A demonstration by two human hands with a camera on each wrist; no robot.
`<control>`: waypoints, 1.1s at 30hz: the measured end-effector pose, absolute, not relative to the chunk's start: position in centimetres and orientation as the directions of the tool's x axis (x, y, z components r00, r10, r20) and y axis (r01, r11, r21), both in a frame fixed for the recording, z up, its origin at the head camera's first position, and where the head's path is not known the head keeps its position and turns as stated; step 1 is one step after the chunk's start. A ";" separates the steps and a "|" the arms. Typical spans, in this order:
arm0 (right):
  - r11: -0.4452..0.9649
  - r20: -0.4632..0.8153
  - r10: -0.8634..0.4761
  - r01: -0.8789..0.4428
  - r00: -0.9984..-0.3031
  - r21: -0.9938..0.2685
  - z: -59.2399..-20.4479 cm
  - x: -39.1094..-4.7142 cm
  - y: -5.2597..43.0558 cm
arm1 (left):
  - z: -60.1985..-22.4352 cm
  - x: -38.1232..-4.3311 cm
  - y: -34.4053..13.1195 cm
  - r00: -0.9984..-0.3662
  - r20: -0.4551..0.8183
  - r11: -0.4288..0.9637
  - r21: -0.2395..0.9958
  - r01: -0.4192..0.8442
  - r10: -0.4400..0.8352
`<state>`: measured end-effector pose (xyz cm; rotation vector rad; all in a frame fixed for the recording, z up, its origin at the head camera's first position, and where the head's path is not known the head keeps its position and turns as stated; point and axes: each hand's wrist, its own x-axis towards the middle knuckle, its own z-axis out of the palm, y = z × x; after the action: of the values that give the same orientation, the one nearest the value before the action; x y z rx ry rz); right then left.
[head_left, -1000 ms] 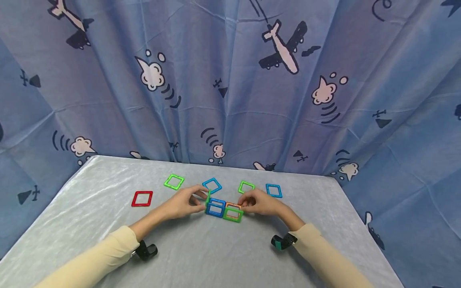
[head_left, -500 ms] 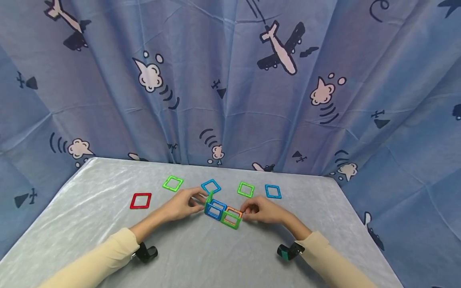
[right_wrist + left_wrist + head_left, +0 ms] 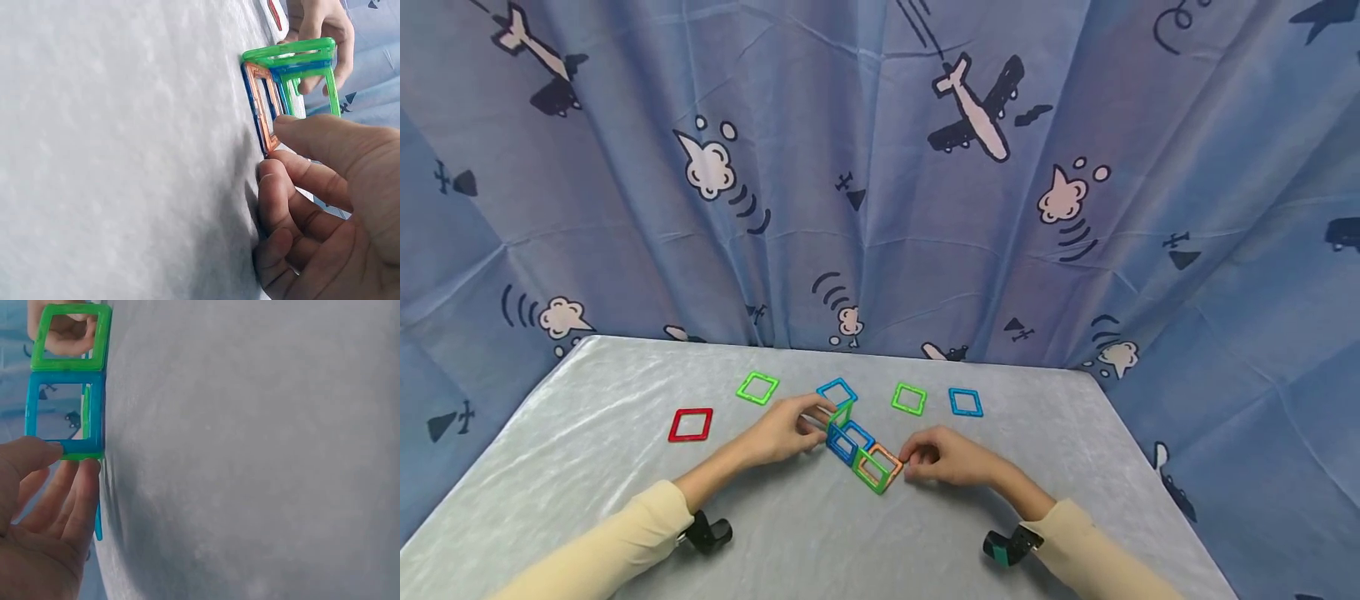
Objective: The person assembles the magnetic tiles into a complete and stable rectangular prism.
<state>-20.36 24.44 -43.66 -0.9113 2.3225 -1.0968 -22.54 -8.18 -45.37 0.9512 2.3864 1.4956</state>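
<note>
- Over my feed, a patterned blue curtain [image 3: 880,233] hangs behind the pale-covered table [image 3: 805,558].
- I have the left hand [image 3: 781,430] narrowed to a pinch, thumb on the upright blue frame [image 3: 96,412].
- My right hand [image 3: 953,457] pinches the orange frame [image 3: 257,103] by its edge.
- The joined frames [image 3: 854,456] sit between both hands. Done, as I judge it: orange beside the flat blue frame [image 3: 865,432], upright blue and the green front frame [image 3: 69,364] along the near side, the green end frame [image 3: 333,94] standing at the left.
- Apparently left: the far side and right end lack uprights; the red frame [image 3: 694,411], two loose green frames [image 3: 912,387] and two loose blue frames [image 3: 963,390] lie apart, unjoined.
</note>
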 end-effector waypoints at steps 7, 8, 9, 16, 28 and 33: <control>0.461 -0.099 -0.701 -0.342 -0.706 -0.819 -43.7 -19.2 24.2 | -45.1 -22.6 -7.6 -0.786 0.192 0.306 0.846 0.436 0.588; 0.458 -0.100 -0.701 -0.338 -0.706 -0.822 -43.7 -19.1 24.2 | -45.1 -22.6 -7.6 -0.786 0.190 0.306 0.847 0.434 0.589; 0.455 -0.102 -0.702 -0.334 -0.705 -0.825 -43.7 -19.0 24.1 | -45.1 -22.7 -7.5 -0.786 0.188 0.309 0.846 0.434 0.589; 0.429 -0.120 -0.714 -0.296 -0.690 -0.853 -43.5 -18.2 23.6 | -45.2 -23.2 -6.9 -0.774 0.200 0.307 0.837 0.454 0.600; 0.437 -0.138 -0.724 -0.295 -0.675 -0.850 -43.4 -17.5 22.7 | -45.3 -24.1 -5.8 -0.753 0.201 0.271 0.850 0.452 0.626; 0.438 -0.151 -0.731 -0.287 -0.666 -0.852 -43.6 -17.1 22.1 | -45.4 -24.0 -5.5 -0.751 0.195 0.266 0.855 0.445 0.631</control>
<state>-17.11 22.05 -43.56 -0.8536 2.1857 -1.1545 -24.04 -5.53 -45.36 1.0106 2.3464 1.4873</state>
